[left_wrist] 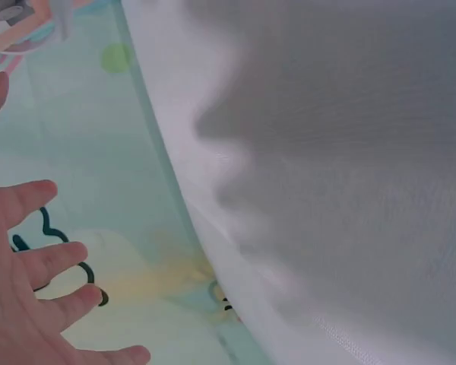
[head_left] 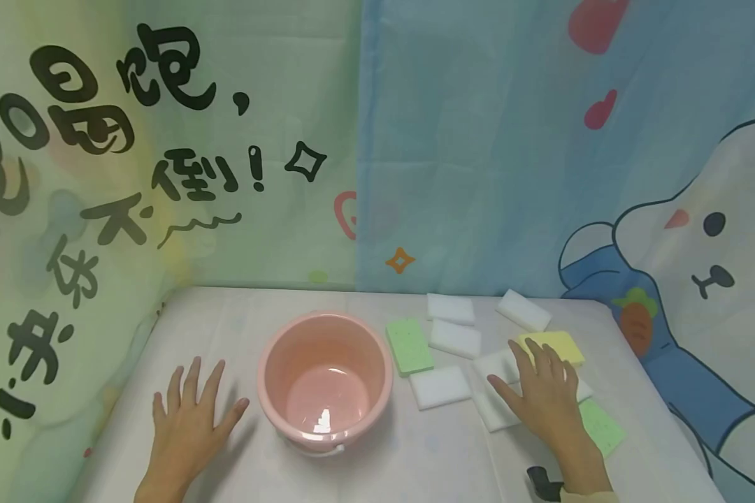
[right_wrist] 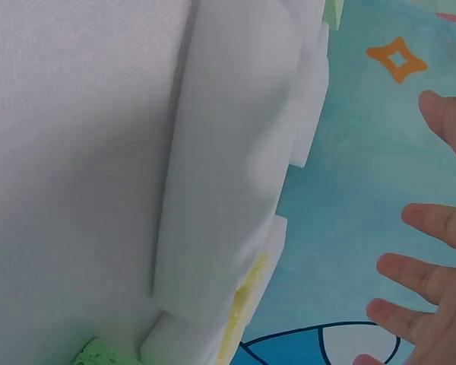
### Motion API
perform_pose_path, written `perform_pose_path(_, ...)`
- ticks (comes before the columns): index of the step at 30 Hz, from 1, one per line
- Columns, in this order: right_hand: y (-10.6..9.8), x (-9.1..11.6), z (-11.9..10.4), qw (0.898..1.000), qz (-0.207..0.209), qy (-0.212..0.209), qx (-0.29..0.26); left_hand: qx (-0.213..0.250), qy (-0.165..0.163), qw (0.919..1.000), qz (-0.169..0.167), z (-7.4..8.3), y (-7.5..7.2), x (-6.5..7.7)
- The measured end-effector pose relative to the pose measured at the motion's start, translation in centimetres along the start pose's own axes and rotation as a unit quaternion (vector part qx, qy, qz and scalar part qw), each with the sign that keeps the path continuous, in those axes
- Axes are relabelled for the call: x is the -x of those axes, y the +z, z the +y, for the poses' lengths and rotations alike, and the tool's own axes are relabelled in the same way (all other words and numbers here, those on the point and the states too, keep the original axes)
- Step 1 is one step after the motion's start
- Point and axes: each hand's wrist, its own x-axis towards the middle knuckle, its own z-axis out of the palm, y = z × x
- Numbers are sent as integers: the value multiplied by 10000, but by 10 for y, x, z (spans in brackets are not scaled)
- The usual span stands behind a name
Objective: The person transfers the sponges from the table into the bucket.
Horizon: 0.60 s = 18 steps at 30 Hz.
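Note:
My left hand [head_left: 187,425] is spread above the table, left of a pink bucket [head_left: 270,412], and holds nothing. In the left wrist view its fingers [left_wrist: 57,262] are straight and apart over the cloth. My right hand [head_left: 544,398] hovers with fingers extended over a group of rectangular sponges at the right. Beneath or beside it lie a white sponge [head_left: 492,409], a yellow sponge [head_left: 563,344] and a green sponge [head_left: 600,426]. The right wrist view shows its fingers [right_wrist: 425,277] spread, apart from the white sponge [right_wrist: 220,167]. Inside the bucket only its shiny pink bottom shows.
Between bucket and right hand lie another green sponge [head_left: 409,347] and a white sponge [head_left: 440,388]. More white sponges [head_left: 455,339] lie farther back, one [head_left: 524,310] near the rear edge. A printed curtain [head_left: 465,175] stands behind the white-covered table [head_left: 226,314].

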Motion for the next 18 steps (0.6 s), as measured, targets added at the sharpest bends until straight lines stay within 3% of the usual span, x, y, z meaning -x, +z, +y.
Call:
perform_pose_path(11, -1, -4, -6, 9992, -107, -322, -220, 610, 291, 9968, 430, 4, -2, -2)
perform_pose_path(18, 2, -9, -11, 9954, -55, -756, -580, 1217, 492, 9888, 716, 10, -5, -6)
